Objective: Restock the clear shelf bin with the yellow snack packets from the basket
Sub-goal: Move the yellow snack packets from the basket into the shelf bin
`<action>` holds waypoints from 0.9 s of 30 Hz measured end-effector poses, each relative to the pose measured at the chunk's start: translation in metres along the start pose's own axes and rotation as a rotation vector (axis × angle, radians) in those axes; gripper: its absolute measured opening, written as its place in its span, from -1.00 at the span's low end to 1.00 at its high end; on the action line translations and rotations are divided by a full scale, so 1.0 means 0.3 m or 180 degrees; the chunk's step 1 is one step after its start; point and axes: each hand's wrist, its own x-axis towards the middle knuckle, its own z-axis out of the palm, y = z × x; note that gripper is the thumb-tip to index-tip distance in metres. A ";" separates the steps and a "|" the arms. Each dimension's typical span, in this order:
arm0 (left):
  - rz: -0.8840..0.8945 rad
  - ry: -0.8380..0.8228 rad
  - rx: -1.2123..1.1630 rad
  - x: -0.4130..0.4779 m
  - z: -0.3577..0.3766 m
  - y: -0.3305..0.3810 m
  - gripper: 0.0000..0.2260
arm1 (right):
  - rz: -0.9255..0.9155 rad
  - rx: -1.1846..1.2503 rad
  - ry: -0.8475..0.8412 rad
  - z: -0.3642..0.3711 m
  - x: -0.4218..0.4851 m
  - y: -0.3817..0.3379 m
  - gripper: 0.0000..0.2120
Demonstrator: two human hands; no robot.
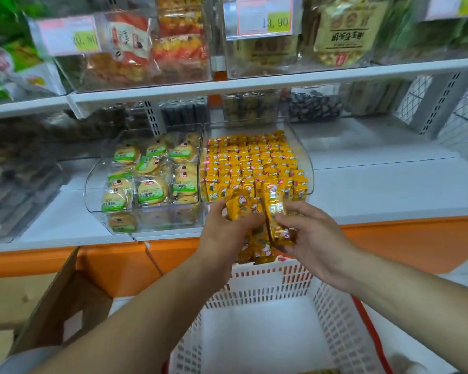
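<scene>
The clear shelf bin (307, 168) sits on the white shelf, packed with rows of small yellow snack packets (251, 160). Just in front of its lower edge both hands hold a bunch of yellow snack packets (262, 238) above the basket. My left hand (224, 233) grips several packets from the left. My right hand (312, 238) pinches an upright packet (274, 209) from the right. The white slotted basket (343, 319) stands below my forearms, its floor mostly bare, with a bit of yellow at the bottom edge.
A second clear bin (92, 182) of round green-labelled biscuits stands left of the yellow one. Above, a shelf carries more clear bins with price tags (265, 17). An open cardboard box (57, 300) sits low on the left. An orange shelf front (416, 244) runs below the white ledge.
</scene>
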 end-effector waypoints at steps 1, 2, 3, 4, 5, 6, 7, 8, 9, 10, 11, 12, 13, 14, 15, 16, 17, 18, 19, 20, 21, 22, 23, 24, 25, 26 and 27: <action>0.0023 -0.0021 0.0048 0.003 -0.002 -0.001 -0.62 | 0.0029 -0.0035 0.0028 -0.004 0.007 0.003 -0.74; 0.0045 -0.0034 0.0081 0.007 -0.005 -0.002 -0.61 | 0.0052 -0.0106 0.0033 -0.007 0.011 0.006 -0.72; 0.0068 -0.0042 0.0103 0.010 -0.008 -0.002 -0.61 | 0.0043 -0.0257 0.0035 -0.011 0.016 0.009 -0.71; 0.0103 -0.0038 0.0147 0.012 -0.013 -0.002 -0.60 | 0.0001 -0.0521 0.0047 -0.014 0.020 0.012 -0.70; 0.0151 -0.0035 0.0222 0.016 -0.019 -0.002 -0.60 | -0.0052 -0.0826 0.0041 -0.018 0.025 0.017 -0.68; 0.0193 -0.0050 0.0313 0.021 -0.027 -0.001 -0.59 | -0.0080 -0.1075 0.0002 -0.020 0.031 0.019 -0.64; 0.0213 -0.0090 0.0389 0.026 -0.035 0.004 -0.59 | -0.0096 -0.1180 -0.0086 -0.022 0.039 0.023 -0.58; 0.0204 -0.0142 0.0440 0.031 -0.045 0.012 -0.59 | -0.0088 -0.1168 -0.0191 -0.021 0.046 0.024 -0.51; 0.0188 -0.0193 0.0479 0.038 -0.056 0.024 -0.59 | -0.0086 -0.1122 -0.0301 -0.020 0.054 0.021 -0.44; 0.0181 -0.0231 0.0526 0.048 -0.070 0.038 -0.59 | -0.0124 -0.1126 -0.0378 -0.018 0.063 0.013 -0.37; 0.0186 -0.0260 0.0593 0.059 -0.086 0.056 -0.59 | -0.0211 -0.1210 -0.0420 -0.015 0.075 0.001 -0.32; 0.0200 -0.0287 0.0686 0.070 -0.105 0.075 -0.59 | -0.0336 -0.1362 -0.0401 -0.011 0.088 -0.015 -0.30; 0.0224 -0.0318 0.0797 0.082 -0.125 0.098 -0.59 | -0.0503 -0.1562 -0.0312 -0.010 0.104 -0.036 -0.30; 0.0255 -0.0357 0.0911 0.092 -0.145 0.123 -0.59 | -0.0682 -0.1746 -0.0171 -0.007 0.121 -0.059 -0.33; 0.0285 -0.0393 0.1008 0.101 -0.164 0.146 -0.59 | -0.0862 -0.1888 -0.0001 -0.008 0.142 -0.081 -0.35; 0.0320 -0.0417 0.1070 0.110 -0.181 0.166 -0.59 | -0.1049 -0.2025 0.0173 -0.011 0.167 -0.104 -0.38; 0.0359 -0.0417 0.1087 0.117 -0.194 0.184 -0.59 | -0.1246 -0.2179 0.0328 -0.013 0.193 -0.126 -0.42; 0.0398 -0.0396 0.1063 0.124 -0.202 0.198 -0.58 | -0.1430 -0.2349 0.0442 -0.014 0.221 -0.146 -0.46; 0.0424 -0.0367 0.1008 0.131 -0.206 0.211 -0.55 | -0.1580 -0.2490 0.0508 -0.016 0.249 -0.161 -0.49; 0.0431 -0.0335 0.0945 0.138 -0.208 0.220 -0.51 | -0.1694 -0.2597 0.0532 -0.021 0.279 -0.170 -0.51; 0.0430 -0.0311 0.0898 0.144 -0.209 0.227 -0.50 | -0.1790 -0.2695 0.0526 -0.024 0.308 -0.175 -0.51; 0.0428 -0.0299 0.0884 0.150 -0.209 0.230 -0.51 | -0.1882 -0.2818 0.0501 -0.027 0.334 -0.177 -0.50; 0.0429 -0.0298 0.0901 0.154 -0.208 0.230 -0.53 | -0.1962 -0.2987 0.0456 -0.028 0.355 -0.176 -0.48; 0.0435 -0.0303 0.0941 0.159 -0.206 0.227 -0.54 | -0.2024 -0.3198 0.0392 -0.028 0.373 -0.172 -0.48; 0.0445 -0.0309 0.0986 0.165 -0.204 0.223 -0.55 | -0.2068 -0.3421 0.0315 -0.027 0.387 -0.168 -0.49; 0.0448 -0.0307 0.1024 0.170 -0.203 0.219 -0.55 | -0.2103 -0.3624 0.0237 -0.025 0.400 -0.164 -0.50; 0.0444 -0.0292 0.1048 0.174 -0.202 0.216 -0.56 | -0.2147 -0.3778 0.0180 -0.025 0.407 -0.164 -0.51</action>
